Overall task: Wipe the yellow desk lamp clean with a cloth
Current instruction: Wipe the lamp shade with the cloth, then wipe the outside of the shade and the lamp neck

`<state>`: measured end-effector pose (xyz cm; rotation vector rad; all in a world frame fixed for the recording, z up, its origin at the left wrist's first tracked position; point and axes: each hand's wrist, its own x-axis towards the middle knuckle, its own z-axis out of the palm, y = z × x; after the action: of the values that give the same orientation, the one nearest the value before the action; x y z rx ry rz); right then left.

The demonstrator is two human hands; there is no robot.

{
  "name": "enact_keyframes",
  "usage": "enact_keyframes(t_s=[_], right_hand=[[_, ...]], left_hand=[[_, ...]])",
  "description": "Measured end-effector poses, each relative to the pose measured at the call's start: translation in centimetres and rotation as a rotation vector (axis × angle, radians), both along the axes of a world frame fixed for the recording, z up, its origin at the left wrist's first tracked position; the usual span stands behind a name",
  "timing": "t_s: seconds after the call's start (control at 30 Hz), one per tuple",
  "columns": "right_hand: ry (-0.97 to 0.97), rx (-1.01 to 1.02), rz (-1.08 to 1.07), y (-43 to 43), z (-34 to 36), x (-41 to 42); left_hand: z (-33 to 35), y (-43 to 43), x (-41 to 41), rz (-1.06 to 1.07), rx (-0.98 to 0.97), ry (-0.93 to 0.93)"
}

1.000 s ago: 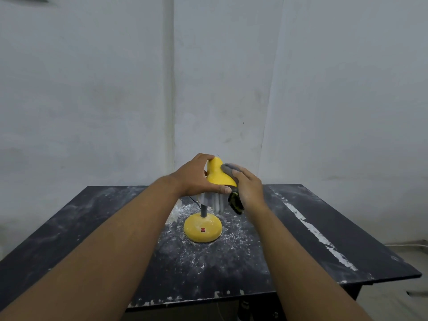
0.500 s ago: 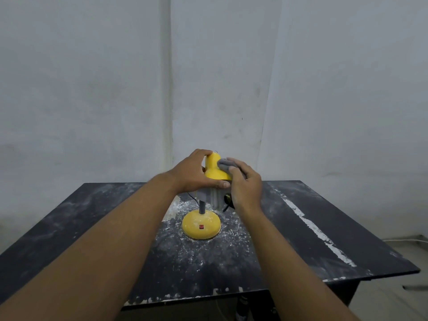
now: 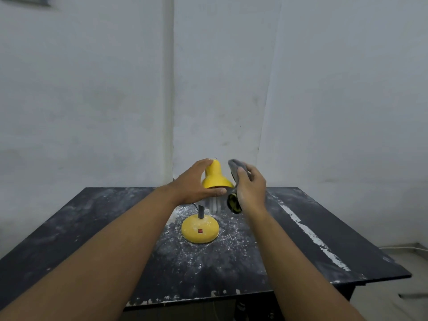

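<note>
A yellow desk lamp stands at the middle of a black table (image 3: 347, 239). Its round base (image 3: 199, 229) carries a red switch and white dust. My left hand (image 3: 194, 181) grips the left side and lower rim of the yellow shade (image 3: 215, 176). My right hand (image 3: 250, 188) is just right of the shade, holding a grey cloth (image 3: 234, 169) with a yellow-and-black patch hanging below the palm. The cloth is a small gap off the shade. A white bulb shows under the shade.
White dust and flakes cover the tabletop around the lamp base. A white scraped streak (image 3: 310, 235) runs along the right side of the table. Pale walls stand close behind. A white cable (image 3: 403, 247) lies on the floor at right.
My right hand has lifted the cloth off the top of the shade and drawn it to the right. My left hand keeps its hold on the shade.
</note>
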<state>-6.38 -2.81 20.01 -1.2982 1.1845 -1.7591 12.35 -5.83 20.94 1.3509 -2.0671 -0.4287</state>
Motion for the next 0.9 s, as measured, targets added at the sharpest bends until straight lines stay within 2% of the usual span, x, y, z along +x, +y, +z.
enact_keyframes(t_s=[0.17, 0.27, 0.37, 0.5, 0.63, 0.7, 0.8, 0.9], right_hand=[[0.077, -0.156, 0.065, 0.8, 3.0, 2.1], [0.07, -0.187, 0.074, 1.3, 4.0, 3.0], [0.036, -0.182, 0.073, 2.0, 4.5, 3.9], [0.099, -0.213, 0.081, 3.0, 4.8, 5.0], [0.379, -0.254, -0.039, 3.7, 3.9, 4.4], [0.538, -0.188, -0.119, 3.6, 2.9, 3.9], [0.647, 0.031, -0.039, 3.2, 1.5, 3.3], [0.718, 0.128, 0.088, 2.4, 0.3, 3.0]], left_hand=[[0.1, 1.4, -0.5, 0.087, -0.127, 0.095], [1.8, 2.6, -0.9, -0.012, -0.233, 0.294], [3.7, 4.2, -1.6, -0.166, -0.142, 0.511], [4.5, 4.8, -1.7, -0.106, -0.095, 0.641], [4.6, 5.2, -0.5, 0.054, -0.209, 0.595], [4.3, 4.8, 0.2, 0.145, -0.228, 0.519], [3.5, 3.7, 1.3, 0.225, -0.21, 0.288], [2.6, 2.6, 1.2, 0.265, -0.106, 0.2]])
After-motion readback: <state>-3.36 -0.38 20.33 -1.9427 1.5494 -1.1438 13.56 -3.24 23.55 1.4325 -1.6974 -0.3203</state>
